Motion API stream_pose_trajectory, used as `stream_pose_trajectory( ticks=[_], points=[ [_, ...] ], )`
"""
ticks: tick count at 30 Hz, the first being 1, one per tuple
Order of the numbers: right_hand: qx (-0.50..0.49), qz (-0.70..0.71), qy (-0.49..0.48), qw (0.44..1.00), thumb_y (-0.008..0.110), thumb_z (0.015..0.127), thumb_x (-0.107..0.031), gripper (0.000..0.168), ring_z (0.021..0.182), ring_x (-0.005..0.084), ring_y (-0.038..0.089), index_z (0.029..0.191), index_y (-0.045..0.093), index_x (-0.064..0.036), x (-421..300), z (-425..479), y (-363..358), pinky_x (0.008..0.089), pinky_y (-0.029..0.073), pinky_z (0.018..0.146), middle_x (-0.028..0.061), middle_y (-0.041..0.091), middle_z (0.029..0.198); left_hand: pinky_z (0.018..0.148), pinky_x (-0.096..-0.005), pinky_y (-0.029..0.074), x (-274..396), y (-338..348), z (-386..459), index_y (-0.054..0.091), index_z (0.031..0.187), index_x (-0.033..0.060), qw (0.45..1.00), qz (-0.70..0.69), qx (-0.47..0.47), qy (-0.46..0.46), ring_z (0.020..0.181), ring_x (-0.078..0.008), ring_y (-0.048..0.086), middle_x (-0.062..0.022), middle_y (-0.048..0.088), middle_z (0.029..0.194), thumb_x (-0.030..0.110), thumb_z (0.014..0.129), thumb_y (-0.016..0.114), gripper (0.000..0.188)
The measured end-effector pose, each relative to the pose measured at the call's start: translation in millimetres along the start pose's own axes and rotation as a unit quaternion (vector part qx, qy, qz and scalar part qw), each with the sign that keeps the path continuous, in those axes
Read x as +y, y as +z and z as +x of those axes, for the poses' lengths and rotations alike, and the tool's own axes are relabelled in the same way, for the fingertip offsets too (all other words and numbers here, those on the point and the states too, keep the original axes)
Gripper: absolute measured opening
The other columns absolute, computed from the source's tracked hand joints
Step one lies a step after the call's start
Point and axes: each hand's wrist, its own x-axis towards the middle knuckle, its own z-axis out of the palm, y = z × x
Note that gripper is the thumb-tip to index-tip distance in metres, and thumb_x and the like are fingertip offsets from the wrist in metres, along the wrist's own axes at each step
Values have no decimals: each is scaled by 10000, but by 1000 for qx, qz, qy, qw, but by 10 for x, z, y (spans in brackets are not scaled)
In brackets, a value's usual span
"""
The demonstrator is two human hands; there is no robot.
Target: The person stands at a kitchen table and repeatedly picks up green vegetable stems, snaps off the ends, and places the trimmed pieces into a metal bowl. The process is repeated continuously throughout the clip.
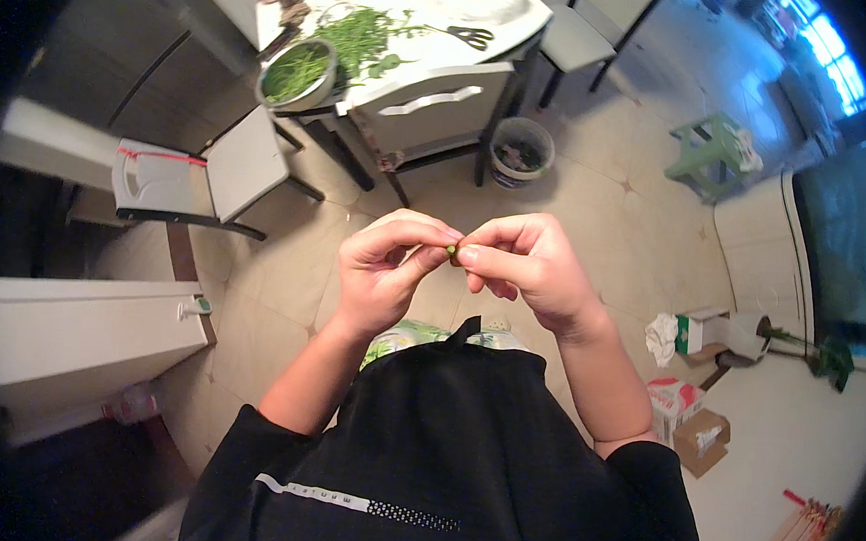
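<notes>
Fingertips of both hands meet in front of my body around a small green piece [450,250], perhaps a bit of plant; most of it is hidden. My left hand [383,261] pinches it between thumb and forefinger. From the other side, the thumb and forefinger of my right hand [533,268] grip it too. Beyond my hands, a pile of leafy greens [358,35] lies on the white table [449,4]. A bowl [332,78] of green stems stands at the table's near left corner. Black-handled scissors [471,36] lie to the right of the greens.
A white chair [443,100] backs toward me at the table, and another chair [250,162] stands left. On the floor sits a plastic bucket [522,173] with dark scraps inside. A green stool [712,150] stands farther right. Cardboard boxes [701,442] are at my right.
</notes>
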Motion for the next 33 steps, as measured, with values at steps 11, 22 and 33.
stream_pose_trajectory(
  ticks=[11, 22, 33],
  points=[
    [-28, -89, -14, 996, 650, 859, -121, 161, 654, 86, 637, 896, 678, 34, 407, 1435, 1984, 212, 468, 531, 63, 678, 751, 842, -362, 555, 492, -1914, -557, 604, 1018, -34, 961, -120, 241, -60, 947, -194, 623, -140, 632, 1047, 93, 912, 607, 165],
    [-71, -123, 29, 989, 668, 859, -153, 165, 515, 40, 537, 921, 683, -2, 615, 2611, 3074, 164, 365, 424, 37, 653, 674, 875, -360, 529, 660, -3352, -535, 559, 1040, 0, 901, -210, 376, -49, 985, -219, 611, -142, 604, 1096, 129, 960, 521, 156],
    [-83, -84, 89, 989, 649, 848, -117, 105, 503, 48, 530, 852, 666, -14, 482, 3965, 2743, 175, 391, 430, 33, 628, 642, 922, -377, 518, 269, -4669, 94, 546, 1031, -7, 843, -149, 517, -4, 985, -224, 607, -139, 602, 1064, 130, 974, 489, 160]
  ],
)
